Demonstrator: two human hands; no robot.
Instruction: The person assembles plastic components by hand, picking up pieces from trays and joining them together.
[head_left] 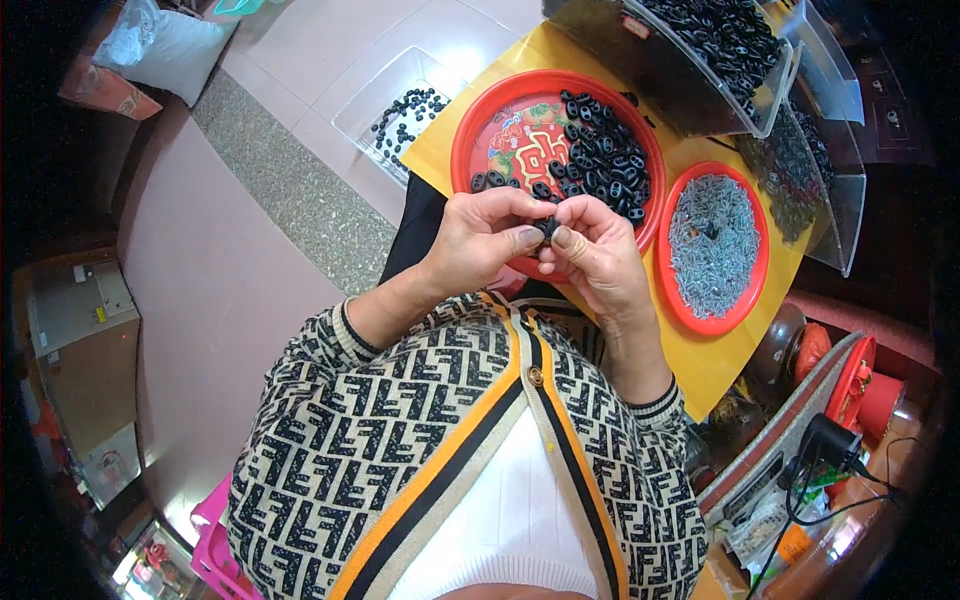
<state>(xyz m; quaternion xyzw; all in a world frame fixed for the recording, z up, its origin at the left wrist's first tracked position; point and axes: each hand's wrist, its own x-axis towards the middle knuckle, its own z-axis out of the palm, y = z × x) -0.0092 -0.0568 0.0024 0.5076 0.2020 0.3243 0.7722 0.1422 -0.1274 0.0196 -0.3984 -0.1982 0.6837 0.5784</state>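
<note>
Your hands meet at frame centre, above the near rim of the big red plate. Left hand [487, 237]: forearm comes up from the patterned sleeve, wrist bent inward, fingers curled, thumb pressed flat toward the right. Right hand [592, 248]: forearm rises from lower right, fingers folded, thumb tip facing the left thumb. Both thumbs and forefingers are pinched narrow on one small black oval piece [546, 229]; it sits between the two thumb tips, mostly hidden, detail too small to tell.

Packages and labels: white plastic bag [160, 45] at upper left on the floor, lying on a reddish flat thing. Small red tag [634, 27] on the wall of the clear bin at top. Red printed packets [868, 385] at lower right, standing beside a black adapter [828, 438] with cable.

Containers: large red plate [480, 125], patterned centre, on the yellow table [700, 360]; heap of black oval pieces [600, 155] fills its right half, a few strung along its lower left. Smaller red plate [758, 270] just right of it, touching or nearly so, full of small grey metal bits [712, 240]. Clear bin [680, 85] at top centre-right, loaded with black pieces. Second clear bin [835, 195] at right, dark contents, unclear. Clear shallow tray [375, 95] on the floor at upper centre-left, holding scattered black pieces.
</note>
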